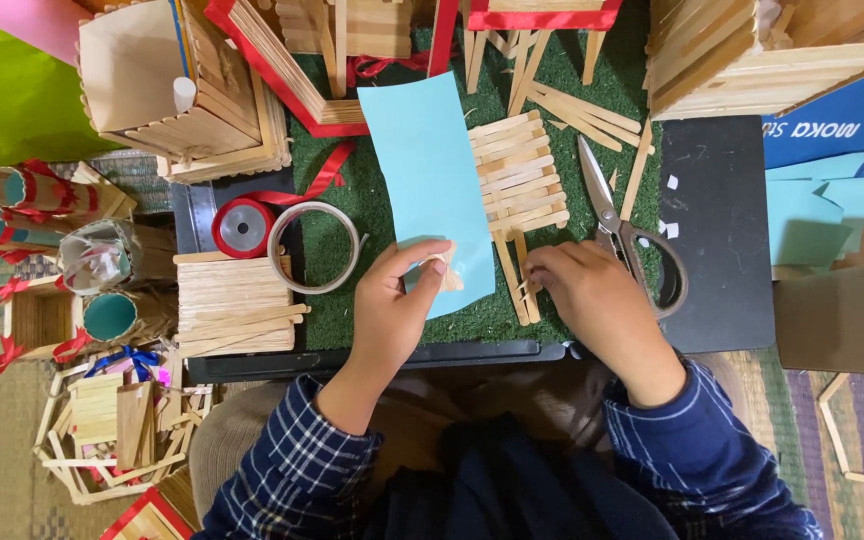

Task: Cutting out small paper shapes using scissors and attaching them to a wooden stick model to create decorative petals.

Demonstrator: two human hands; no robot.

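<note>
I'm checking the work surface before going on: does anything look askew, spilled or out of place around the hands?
Mostly an orderly craft clutter. Small white paper scraps lie scattered on the black mat beside the scissors. Loose wooden sticks are strewn at odd angles on the green turf. The blue paper strip in the left hand looks undamaged.

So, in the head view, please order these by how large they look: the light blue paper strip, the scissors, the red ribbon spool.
1. light blue paper strip, plainly the largest.
2. scissors, long but thin, partly hidden by the right hand.
3. red ribbon spool, smallest.
The left hand pinches the strip's lower end.
</note>
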